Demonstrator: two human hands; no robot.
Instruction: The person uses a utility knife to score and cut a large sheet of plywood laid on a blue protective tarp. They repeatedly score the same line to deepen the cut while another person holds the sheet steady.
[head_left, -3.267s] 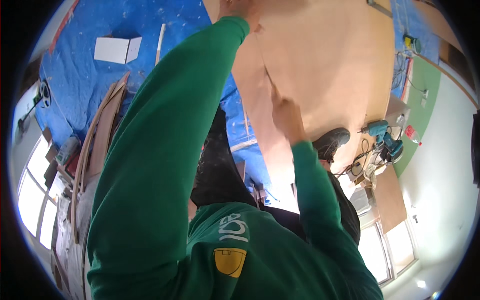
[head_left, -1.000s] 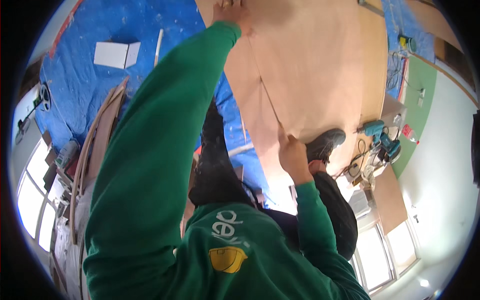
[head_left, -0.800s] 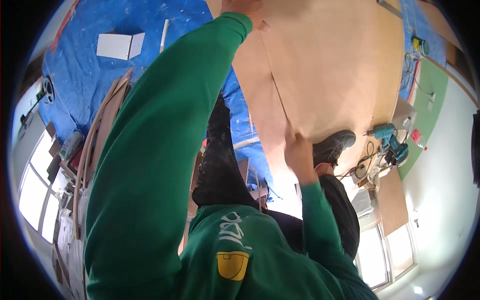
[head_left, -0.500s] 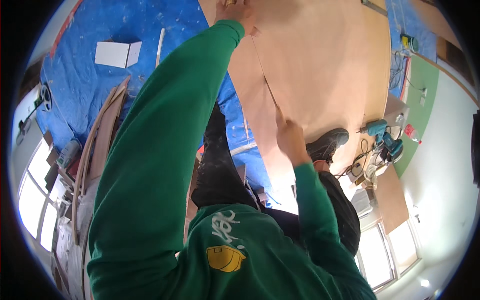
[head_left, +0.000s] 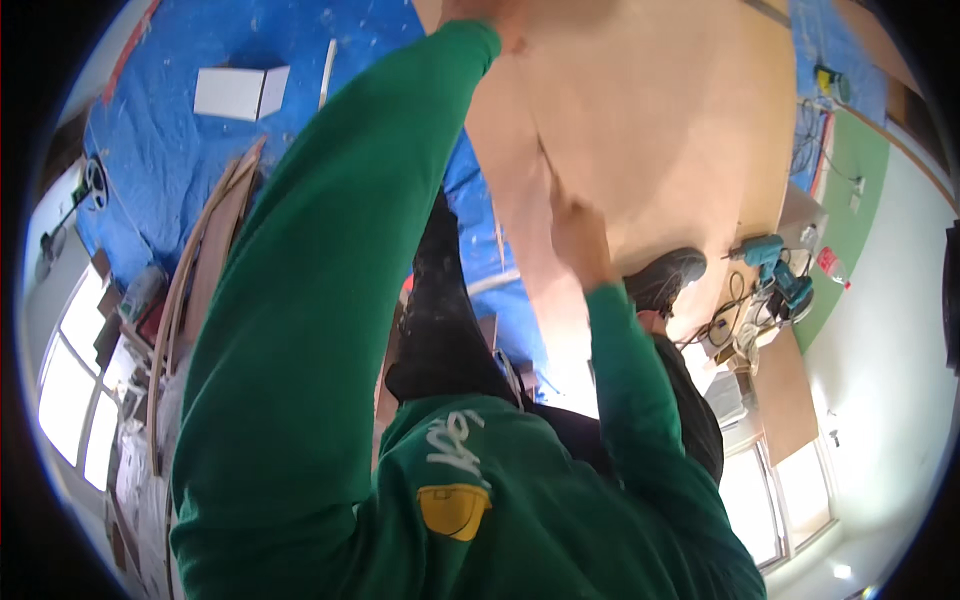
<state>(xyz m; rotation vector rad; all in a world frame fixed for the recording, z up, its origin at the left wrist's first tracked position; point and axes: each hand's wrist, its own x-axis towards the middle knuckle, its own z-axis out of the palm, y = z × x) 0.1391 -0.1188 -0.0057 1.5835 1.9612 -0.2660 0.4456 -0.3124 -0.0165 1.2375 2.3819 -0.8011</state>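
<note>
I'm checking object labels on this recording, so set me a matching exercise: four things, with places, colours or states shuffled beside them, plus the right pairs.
Column one:
1. Right hand
2. Left hand
3. Power drill
4. White box-like piece

Column two:
A. Lying on the blue sheet
B. Partly cut off by the picture's upper edge
C. Closed around a slim tool
D. Teal

Right pairs: 1-C, 2-B, 3-D, 4-A.

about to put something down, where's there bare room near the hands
Widest: the wooden board, up and right of the right hand, above the shoe. Another: the blue sheet between the white angled piece and the wood strips. Crowded: right of the shoe, with the drill and a bottle.
</note>
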